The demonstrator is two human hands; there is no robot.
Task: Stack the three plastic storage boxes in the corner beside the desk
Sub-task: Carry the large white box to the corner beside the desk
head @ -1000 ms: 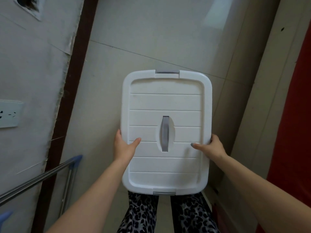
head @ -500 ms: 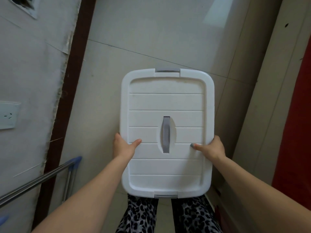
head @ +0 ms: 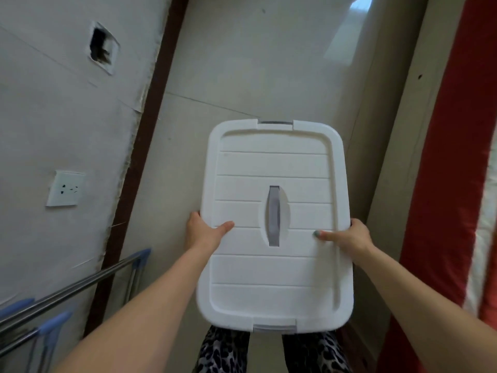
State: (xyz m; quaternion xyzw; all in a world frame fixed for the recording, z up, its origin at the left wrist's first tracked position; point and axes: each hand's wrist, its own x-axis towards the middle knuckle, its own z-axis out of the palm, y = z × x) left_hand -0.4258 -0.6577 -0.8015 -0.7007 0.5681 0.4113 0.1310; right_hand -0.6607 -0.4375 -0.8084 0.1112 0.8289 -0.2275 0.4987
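I carry one white plastic storage box [head: 274,162] in front of me above the tiled floor. Its ribbed lid faces up, with a grey handle [head: 274,216] in the middle and grey clips at both ends. My left hand [head: 204,232] grips its left edge, thumb on the lid. My right hand [head: 347,235] grips its right edge, thumb on the lid too. The box body under the lid is hidden. No other storage box is in view.
A white wall [head: 53,130] with a socket [head: 66,192] and a hole [head: 102,47] stands on the left, edged by a dark skirting [head: 134,168]. A metal rack with blue caps [head: 80,286] sits lower left. A red panel [head: 451,162] runs along the right.
The view has swung and tilted upward, showing more of the left wall and its hole. The box sits slightly further right and lower in view. Both hands keep the same grip.
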